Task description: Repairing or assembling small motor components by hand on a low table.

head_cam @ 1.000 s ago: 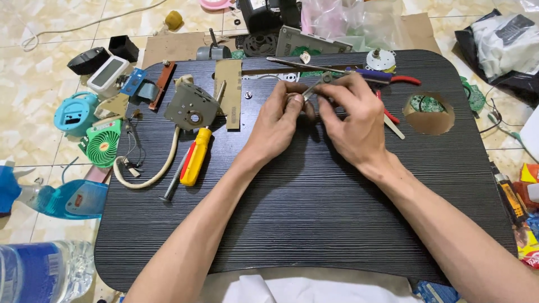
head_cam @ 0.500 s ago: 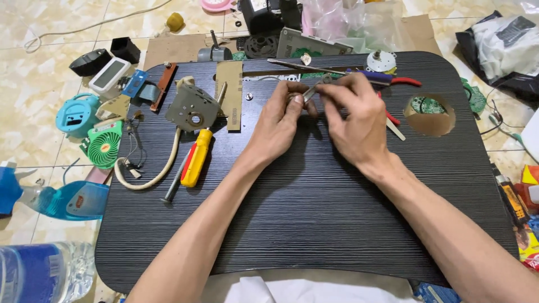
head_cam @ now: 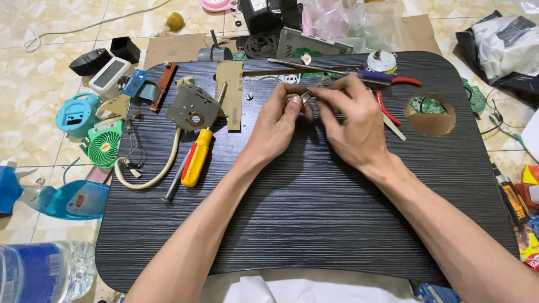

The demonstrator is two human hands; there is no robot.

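At the upper centre of the frame, a small metal part [head_cam: 296,100] stays pinched in the left hand [head_cam: 279,119], while the right hand [head_cam: 353,120], fingers closed, has brought slim tweezers [head_cam: 312,92] to it above the black lap desk [head_cam: 314,224]; a yellow screwdriver [head_cam: 195,159] lies left.

A home repair corner on a tiled floor [head_cam: 33,140]; a low black lap table [head_cam: 314,224] carries a screwdriver [head_cam: 196,158], pliers [head_cam: 387,90] and a small motor [head_cam: 382,60]; dismantled gadgets lie around.
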